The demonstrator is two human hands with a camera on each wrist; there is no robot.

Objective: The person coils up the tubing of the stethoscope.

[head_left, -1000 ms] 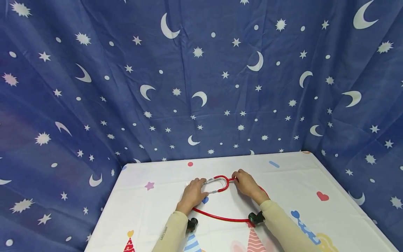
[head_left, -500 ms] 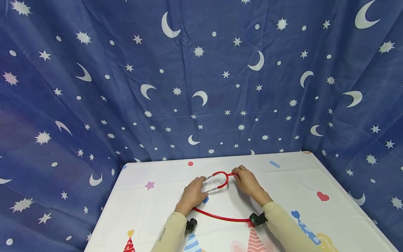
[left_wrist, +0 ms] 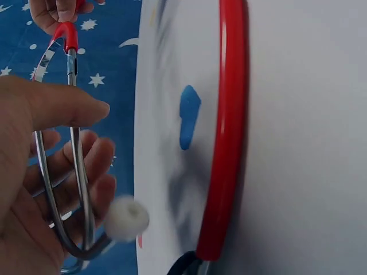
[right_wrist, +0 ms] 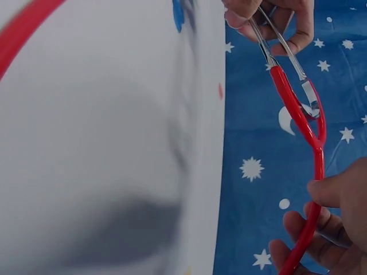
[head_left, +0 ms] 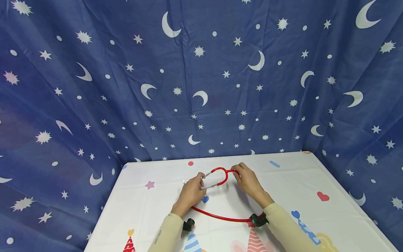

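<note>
A red stethoscope (head_left: pixel 226 175) is held between both hands, its headset lifted over the table. My left hand (head_left: pixel 189 194) grips the two metal ear tubes (left_wrist: pixel 80 166), thumb on one side and fingers curled behind them. A white ear tip (left_wrist: pixel 127 219) sticks out past the fingers in the left wrist view. My right hand (head_left: pixel 249 182) pinches the red tubing (right_wrist: pixel 319 166) just below its Y-shaped fork. The rest of the tubing (left_wrist: pixel 232 114) bows across the tabletop nearer the body. At the bottom of the left wrist view, a dark-rimmed part joins the tubing's end, mostly cut off.
A white cloth with coloured party prints covers the table (head_left: pixel 141 206). Behind it and at both sides hangs a blue curtain (head_left: pixel 220 87) with moons and stars. Black wrist cameras (head_left: pixel 189 224) sit at the sleeves, close over the lower tubing.
The stethoscope's fork has risen and the right hand has moved slightly up and away. The left hand has shifted a little left, with the ear tubes now tilted. The lower tubing stays on the table.
</note>
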